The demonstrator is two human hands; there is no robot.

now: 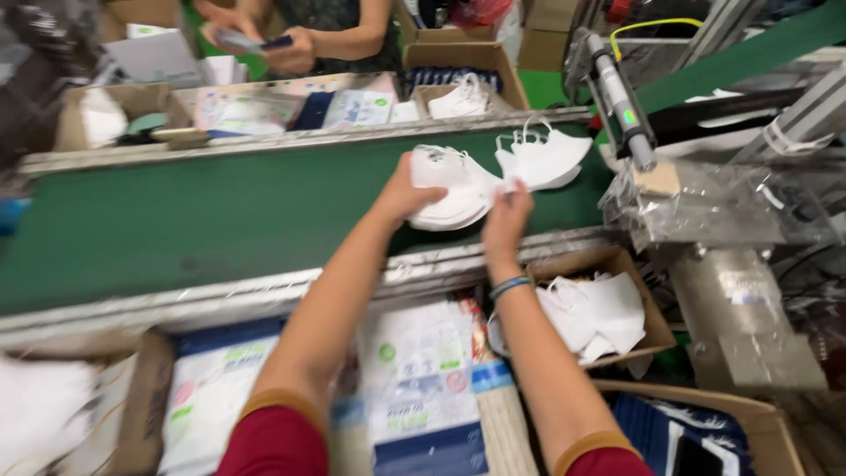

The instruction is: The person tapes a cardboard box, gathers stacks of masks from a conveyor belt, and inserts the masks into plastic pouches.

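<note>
We reach both arms out over the green conveyor belt [203, 220]. Our left hand [407, 189] has its fingers curled around a stack of white face masks [445, 189], holding it by its left edge above the belt. Our right hand [507, 216] pinches the stack's right side, where the masks meet a second bunch of white masks [542, 159] lying just beyond those fingers; the picture is blurred there, so we cannot tell whether the right fingers grip only one mask or both bunches. A blue wristband [511, 285] sits on our right wrist.

Below the right fingers, close to us, an open cardboard box [648, 304] holds more loose white masks. Under our forearms lie flat printed packets [419, 379] in white, green and blue. To the right of the fingers, a crumpled clear plastic bag [705, 207] lies beneath a grey machine arm [621, 101]. Far beyond the fingers, across the belt, another person's hands [295, 44] hold a dark, flat thing over cardboard boxes [458, 75] of masks and packets.
</note>
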